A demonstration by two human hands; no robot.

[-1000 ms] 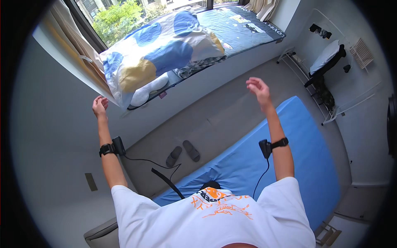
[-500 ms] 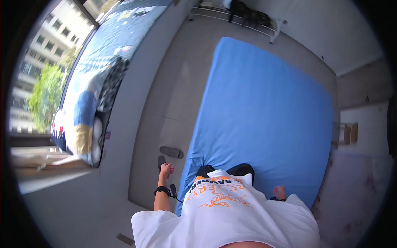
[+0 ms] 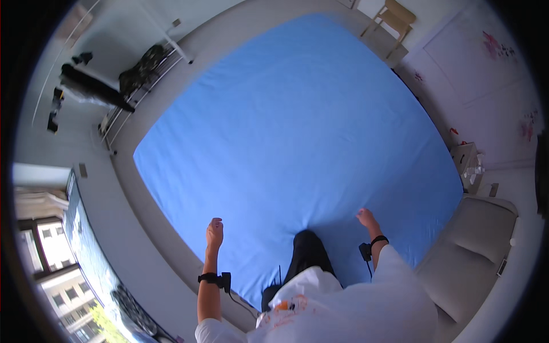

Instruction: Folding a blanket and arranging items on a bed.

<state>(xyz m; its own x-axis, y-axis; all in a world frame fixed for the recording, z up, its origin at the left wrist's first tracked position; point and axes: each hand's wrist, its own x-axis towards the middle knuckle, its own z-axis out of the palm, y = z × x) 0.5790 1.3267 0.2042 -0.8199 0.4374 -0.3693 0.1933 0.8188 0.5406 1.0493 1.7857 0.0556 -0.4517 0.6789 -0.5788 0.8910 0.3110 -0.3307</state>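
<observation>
A large bed with a smooth blue fitted sheet [image 3: 297, 126] fills the middle of the view. My left hand [image 3: 214, 233] hangs in the air over the bed's left edge, its fingers loosely curled and nothing visible in them. Above the sheet on the right is my right hand [image 3: 366, 217], also curled and holding nothing that I can see. Each wrist wears a black strap with a small cabled device. One black-trousered leg [image 3: 309, 251] presses into the near part of the sheet, with creases spreading from it.
A grey padded headboard [image 3: 466, 257] stands at the right, beside a small bedside cabinet [image 3: 466, 163]. A wooden chair [image 3: 392, 23] is at the far right corner. To the left are a white metal rack [image 3: 163, 66] with dark clothes, and a window ledge [image 3: 86, 240].
My view has swung to the right, bringing in the headboard, cabinet and chair. Both hands have come forward over the bed, and the slippers are out of sight.
</observation>
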